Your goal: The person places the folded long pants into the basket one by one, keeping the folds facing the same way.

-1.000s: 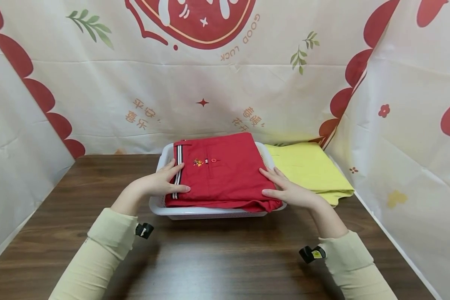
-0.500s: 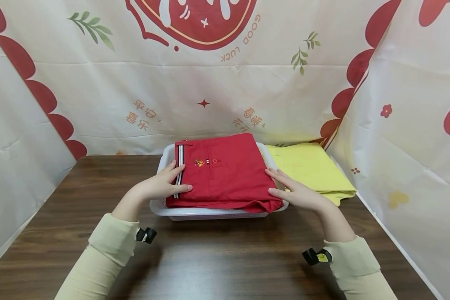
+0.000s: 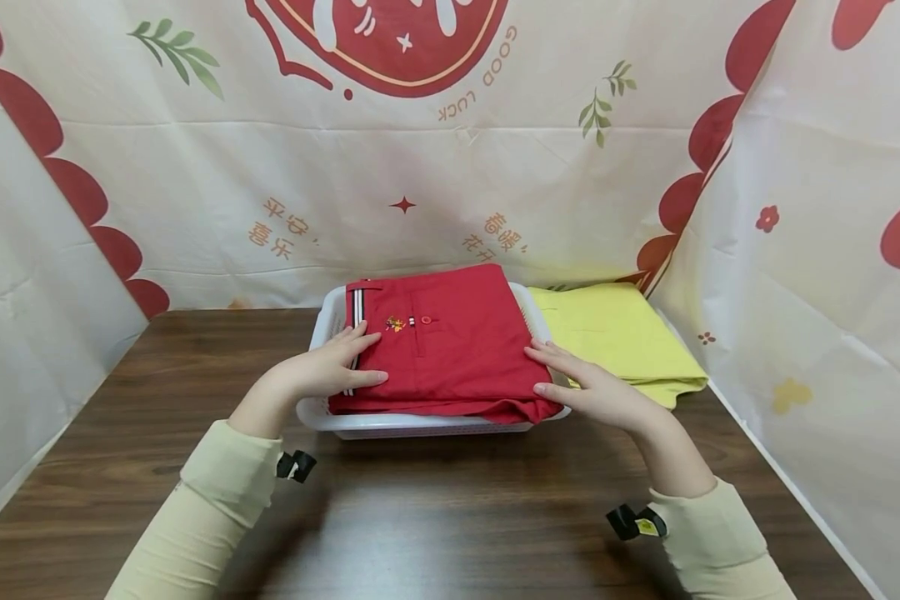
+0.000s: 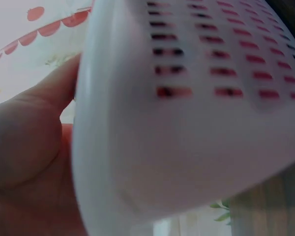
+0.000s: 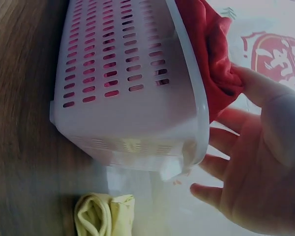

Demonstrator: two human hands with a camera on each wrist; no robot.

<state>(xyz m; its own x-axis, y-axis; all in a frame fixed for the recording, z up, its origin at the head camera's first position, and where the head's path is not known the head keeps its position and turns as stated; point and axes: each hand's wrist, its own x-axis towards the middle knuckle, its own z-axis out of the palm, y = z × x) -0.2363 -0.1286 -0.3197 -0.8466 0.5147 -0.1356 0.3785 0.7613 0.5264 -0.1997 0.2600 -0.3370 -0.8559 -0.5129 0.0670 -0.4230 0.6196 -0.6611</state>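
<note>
Folded red trousers (image 3: 457, 342) lie in a white slotted plastic basket (image 3: 420, 425), with a button, a small embroidered patch and a black-and-white striped band at the left side. My left hand (image 3: 322, 367) rests on their left part, fingers spread over the striped band. At the right edge my right hand (image 3: 592, 387) touches the red cloth with fingers extended. The right wrist view shows that hand (image 5: 265, 157) beside the basket rim (image 5: 199, 98), thumb and fingertips at the bunched red cloth (image 5: 211, 64). In the left wrist view the basket wall (image 4: 187, 147) hides most of the left fingers.
Folded yellow cloth (image 3: 615, 333) lies on the table right of the basket, close to the printed curtain (image 3: 810, 292). Another curtain (image 3: 420, 167) hangs right behind the basket. The dark wooden table (image 3: 450, 517) extends in front of it.
The left hand has shifted slightly to the right over the striped band. The right hand has slid a little outward to the right edge of the trousers. The basket stays in place.
</note>
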